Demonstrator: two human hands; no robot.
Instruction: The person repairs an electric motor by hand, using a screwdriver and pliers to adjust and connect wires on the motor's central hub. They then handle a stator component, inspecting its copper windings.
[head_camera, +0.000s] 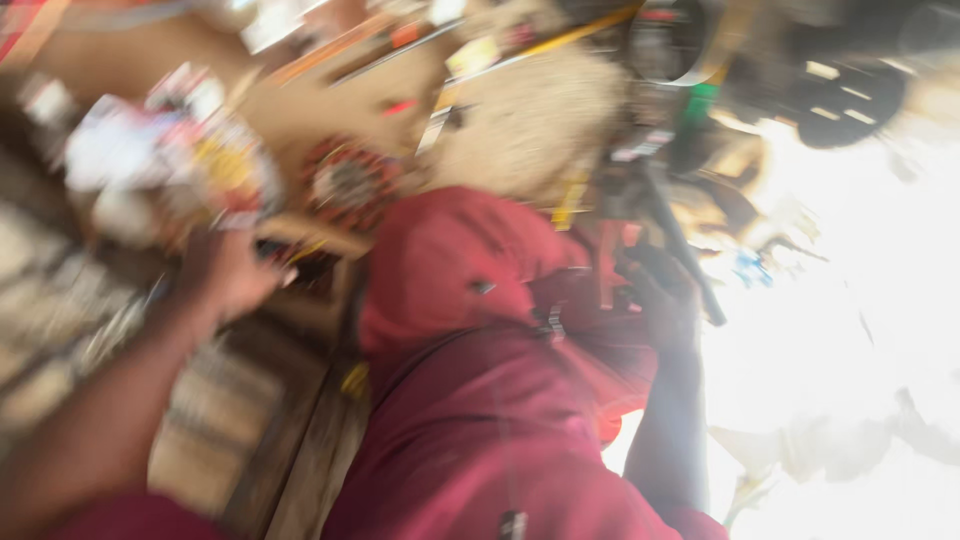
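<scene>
Bag (480, 350) between the hands: left hand (225, 275), right hand (660, 300).

A cluttered workshop, as I read it through heavy motion blur: a brown wooden bench surface (330, 110) strewn with small colourful packets (190, 150), a round red-and-white patterned object (350, 180), a long yellow strip (570, 35), and dark round machine parts (850, 90).

The left hand (228, 272) reached forward, arm outstretched and bare. The right hand (662, 300) was raised, fingers curled. Blur hid both grips.
</scene>
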